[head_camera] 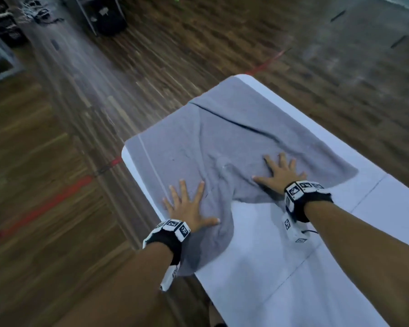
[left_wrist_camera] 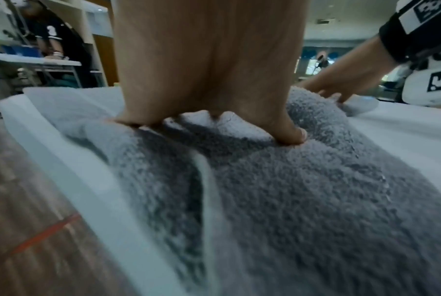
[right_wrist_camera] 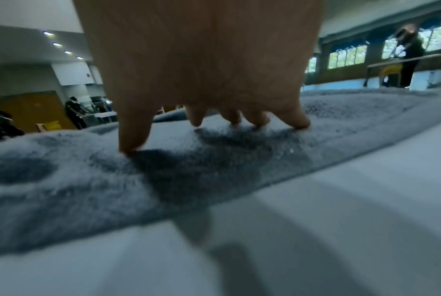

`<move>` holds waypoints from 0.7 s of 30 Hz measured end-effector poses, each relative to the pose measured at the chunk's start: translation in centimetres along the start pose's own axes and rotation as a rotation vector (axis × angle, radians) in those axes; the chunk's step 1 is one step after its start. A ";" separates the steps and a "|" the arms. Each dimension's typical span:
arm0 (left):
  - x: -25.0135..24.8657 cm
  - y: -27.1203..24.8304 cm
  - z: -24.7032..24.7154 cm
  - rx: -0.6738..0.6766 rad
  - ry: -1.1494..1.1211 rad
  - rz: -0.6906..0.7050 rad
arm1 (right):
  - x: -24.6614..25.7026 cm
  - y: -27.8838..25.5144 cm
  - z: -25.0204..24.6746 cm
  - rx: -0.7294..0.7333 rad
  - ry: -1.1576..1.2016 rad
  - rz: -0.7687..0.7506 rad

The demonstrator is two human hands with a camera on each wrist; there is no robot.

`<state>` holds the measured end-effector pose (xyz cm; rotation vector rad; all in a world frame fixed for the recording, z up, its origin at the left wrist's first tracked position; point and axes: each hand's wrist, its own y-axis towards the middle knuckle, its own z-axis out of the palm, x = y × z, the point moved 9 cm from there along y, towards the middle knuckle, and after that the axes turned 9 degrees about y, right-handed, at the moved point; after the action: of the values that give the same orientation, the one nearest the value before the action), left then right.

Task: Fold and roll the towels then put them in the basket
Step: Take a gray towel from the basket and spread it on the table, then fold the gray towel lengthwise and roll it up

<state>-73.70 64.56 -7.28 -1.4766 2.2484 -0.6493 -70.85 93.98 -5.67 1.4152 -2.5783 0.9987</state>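
Note:
A grey towel (head_camera: 222, 142) lies spread and wrinkled over the far end of the white table (head_camera: 281, 256), with a diagonal crease across it and one corner hanging off the near left edge. My left hand (head_camera: 189, 206) lies flat on the towel near the table's left edge, fingers spread. My right hand (head_camera: 281, 172) presses flat on the towel's near edge, fingers spread too. In the left wrist view my left hand (left_wrist_camera: 209, 80) pushes into the grey towel (left_wrist_camera: 290, 200). In the right wrist view my right hand (right_wrist_camera: 204, 70) rests its fingertips on the towel (right_wrist_camera: 87, 180). No basket is in view.
Wooden floor (head_camera: 57, 208) with a red tape line (head_camera: 45, 208) surrounds the table on the left and far side. Bare white tabletop (right_wrist_camera: 315, 240) lies near me and to the right. Other people (right_wrist_camera: 409, 52) stand at tables in the background.

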 end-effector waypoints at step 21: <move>-37.3 -29.0 20.0 0.058 -0.182 0.006 | -36.5 -27.2 2.0 0.180 -0.021 0.106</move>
<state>-26.92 85.51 -5.39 -1.4394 2.0785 -0.5499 -28.15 109.77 -5.00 1.3429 -2.6627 1.2662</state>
